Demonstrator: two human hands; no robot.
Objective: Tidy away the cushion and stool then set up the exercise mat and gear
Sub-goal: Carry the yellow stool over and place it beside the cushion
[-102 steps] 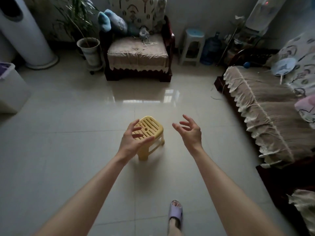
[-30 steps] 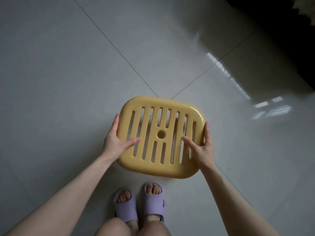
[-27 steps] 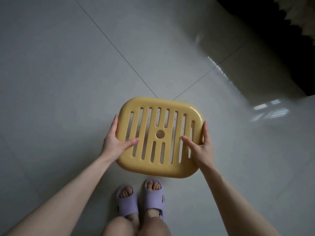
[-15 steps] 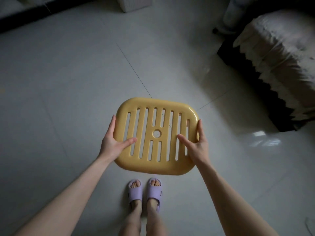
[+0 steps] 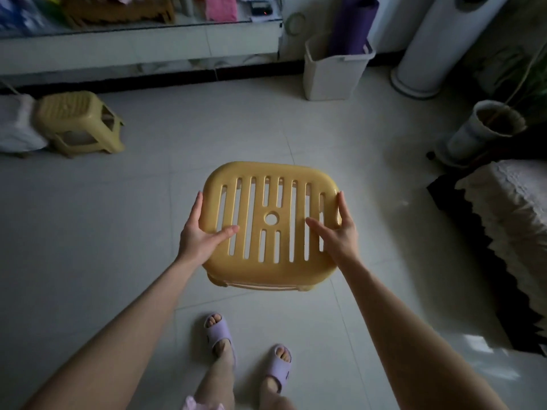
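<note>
Compared with half a second earlier, the room behind had swung round while the yellow slatted plastic stool (image 5: 270, 223) stayed at frame centre, carried clear of the pale tiled floor (image 5: 118, 232); the covered sofa had slid to the right edge, and a low cabinet wall had come in along the top. The left hand (image 5: 201, 235) and right hand (image 5: 337, 232) each clamped a short end of the seat, thumb laid on the slats and fingers down the side, which probably kept the load level and balanced for walking. The seat faced up toward the camera with the legs hanging below; its long axis ran left to right across the frame, the slats top to bottom. A matching yellow plastic stool (image 5: 78, 122) stood at the upper left, likely the spot to stack onto; a rolled purple mat (image 5: 352, 22) stood in a white bin (image 5: 331, 78) at the upper right, untouched.
</note>
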